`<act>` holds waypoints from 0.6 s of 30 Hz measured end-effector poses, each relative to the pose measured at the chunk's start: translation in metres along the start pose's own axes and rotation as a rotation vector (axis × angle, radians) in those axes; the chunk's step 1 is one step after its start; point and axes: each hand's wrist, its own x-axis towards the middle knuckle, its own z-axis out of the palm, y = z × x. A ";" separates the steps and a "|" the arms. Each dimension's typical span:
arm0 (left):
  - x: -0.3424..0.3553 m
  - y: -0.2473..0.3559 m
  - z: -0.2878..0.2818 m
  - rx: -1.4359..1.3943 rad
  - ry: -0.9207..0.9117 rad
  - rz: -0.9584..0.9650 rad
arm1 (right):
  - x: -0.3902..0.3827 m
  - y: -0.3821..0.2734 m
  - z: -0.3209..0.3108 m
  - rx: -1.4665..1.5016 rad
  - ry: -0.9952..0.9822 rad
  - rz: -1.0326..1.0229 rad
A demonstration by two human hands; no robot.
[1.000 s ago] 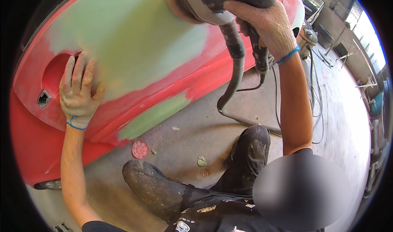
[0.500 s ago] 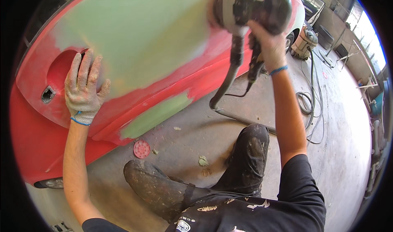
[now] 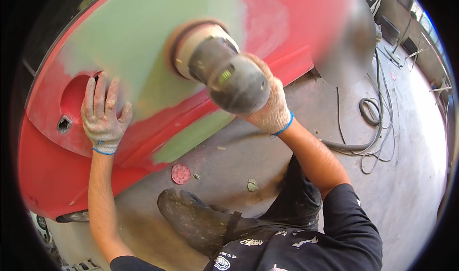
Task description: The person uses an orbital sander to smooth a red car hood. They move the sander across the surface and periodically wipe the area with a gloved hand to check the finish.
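Inside door (image 3: 158,94) edges, sander (image 3: 227,75), green stretch (image 3: 124,37) leftward

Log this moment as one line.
left hand: spread on car door | right hand: gripping sander | sander: over green area

There are two hands, the left hand (image 3: 104,115) and the right hand (image 3: 272,101), in two pale gloves (image 3: 103,128) with two blue cuff bands (image 3: 285,124), one apiece. Count one sander (image 3: 228,72) and one red car (image 3: 62,161). The car shows two green patches, one large patch (image 3: 143,27) and one small patch (image 3: 191,139), one round hollow (image 3: 72,96) and one square hole (image 3: 64,124). Also present: one round pink disc (image 3: 180,174), two greenish scraps (image 3: 252,185), one coil of hose (image 3: 362,110), two bare forearms (image 3: 102,194), two dark sleeves (image 3: 351,218), two trouser legs (image 3: 196,213).
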 end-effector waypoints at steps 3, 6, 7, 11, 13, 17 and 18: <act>0.002 0.004 -0.001 0.005 0.009 0.012 | 0.031 -0.016 -0.014 -0.015 0.045 -0.025; 0.008 0.003 -0.007 0.017 0.016 0.035 | 0.070 -0.025 -0.032 0.089 0.124 -0.018; 0.006 0.001 -0.009 0.029 0.025 0.033 | 0.081 -0.034 -0.043 0.133 0.114 -0.003; 0.010 0.001 -0.010 0.025 0.020 0.041 | 0.093 -0.041 -0.067 0.046 0.129 0.294; 0.010 0.003 -0.008 0.015 0.006 0.052 | 0.092 -0.033 -0.077 -0.015 0.224 0.484; 0.037 -0.003 -0.010 -0.001 -0.095 0.121 | 0.067 0.028 -0.088 0.148 0.377 0.409; 0.055 -0.001 -0.012 0.018 -0.119 0.122 | 0.060 0.032 -0.085 0.155 0.393 0.465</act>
